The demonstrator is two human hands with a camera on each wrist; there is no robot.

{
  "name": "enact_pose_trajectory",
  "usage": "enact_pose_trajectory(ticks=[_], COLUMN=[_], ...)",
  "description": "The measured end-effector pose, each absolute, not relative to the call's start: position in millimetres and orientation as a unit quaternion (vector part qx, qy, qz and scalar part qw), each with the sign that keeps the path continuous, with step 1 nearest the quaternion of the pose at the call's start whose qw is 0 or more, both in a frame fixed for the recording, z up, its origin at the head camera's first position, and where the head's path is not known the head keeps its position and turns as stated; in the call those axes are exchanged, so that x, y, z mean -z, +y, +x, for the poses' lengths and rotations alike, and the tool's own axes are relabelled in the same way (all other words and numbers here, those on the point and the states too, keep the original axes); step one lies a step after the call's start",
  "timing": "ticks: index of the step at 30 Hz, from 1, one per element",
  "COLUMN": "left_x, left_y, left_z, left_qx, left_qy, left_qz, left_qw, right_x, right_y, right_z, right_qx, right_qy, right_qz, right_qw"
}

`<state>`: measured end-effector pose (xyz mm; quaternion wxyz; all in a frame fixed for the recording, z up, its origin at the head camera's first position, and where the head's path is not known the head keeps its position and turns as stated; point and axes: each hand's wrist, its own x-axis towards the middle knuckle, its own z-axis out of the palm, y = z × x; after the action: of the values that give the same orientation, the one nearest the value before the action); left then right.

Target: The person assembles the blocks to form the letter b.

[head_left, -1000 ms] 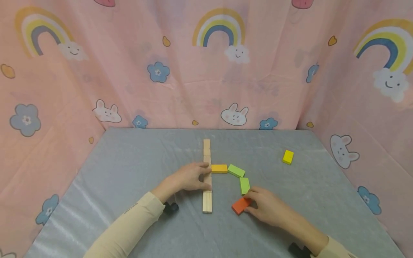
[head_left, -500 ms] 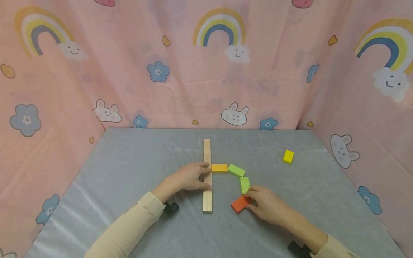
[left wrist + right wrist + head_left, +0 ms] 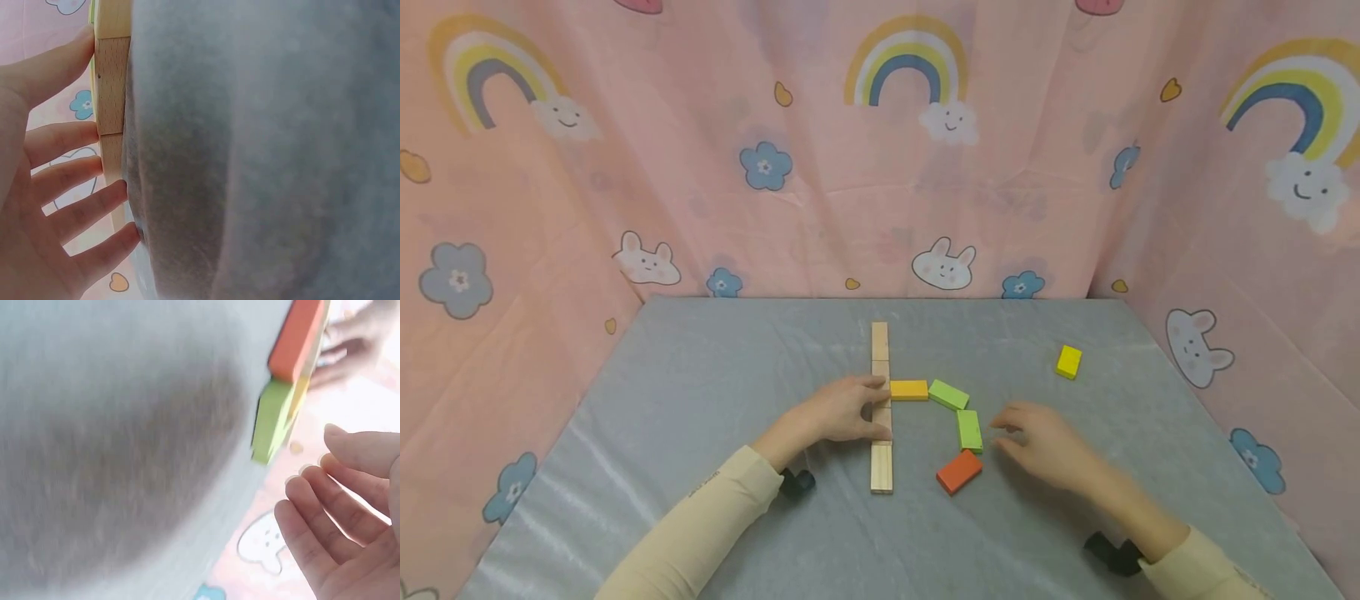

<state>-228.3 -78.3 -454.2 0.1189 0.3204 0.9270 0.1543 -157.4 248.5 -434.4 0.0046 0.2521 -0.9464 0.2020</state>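
Note:
Plain wooden blocks lie end to end in a straight row [image 3: 882, 467] in the head view. My left hand [image 3: 844, 408] rests its fingertips and thumb on the middle of that row. In the left wrist view its fingers [image 3: 87, 209] are extended and spread along the blocks. A curve runs from the row's right side: a yellow-orange block [image 3: 909, 390], a light green block [image 3: 948, 395], a second light green block [image 3: 969, 431] and a red-orange block [image 3: 959, 472]. Just right of the second green block, my right hand [image 3: 1048, 446] hovers with loosely bent fingers, holding nothing.
A single yellow block [image 3: 1069, 362] lies apart at the back right of the grey cloth-covered table [image 3: 737, 350]. Pink printed curtains [image 3: 820, 217] hang behind the table and on both sides. Dark wrist cameras [image 3: 1112, 554] sit low by the sleeves.
My right hand has let go of the red-orange block and moved up and to the right. That block stays by the lower green one. The left hand keeps its place.

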Motion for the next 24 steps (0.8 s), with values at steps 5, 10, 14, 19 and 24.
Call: enact_pose_trajectory(ticks=[5,10,14,19,24], left_x=[455.2,454.3,454.0,453.7,452.9], left_y=[-78.5,-78.7,-79.1,-79.1,-78.5], left_z=[-229.2,-228.2,-227.3,-227.1,-226.9], left_qx=[-0.151,-0.159,-0.167,-0.168,-0.165], left_qy=[0.928,0.926,0.925,0.926,0.927], left_qz=[0.32,0.323,0.322,0.317,0.316], left_qw=[0.115,0.112,0.113,0.114,0.115], right_x=[430.0,428.3,427.8,428.6,430.2], right_y=[264.8,279.7,289.5,299.7,306.7], right_z=[-170.3,-184.9,-196.2,-209.6,-219.5], right_qx=[-0.215,-0.233,-0.239,-0.243,-0.246], right_qy=[-0.95,-0.953,-0.956,-0.957,-0.957], right_qz=[0.224,0.19,0.17,0.151,0.134], right_qw=[0.023,0.027,0.031,0.053,0.074])
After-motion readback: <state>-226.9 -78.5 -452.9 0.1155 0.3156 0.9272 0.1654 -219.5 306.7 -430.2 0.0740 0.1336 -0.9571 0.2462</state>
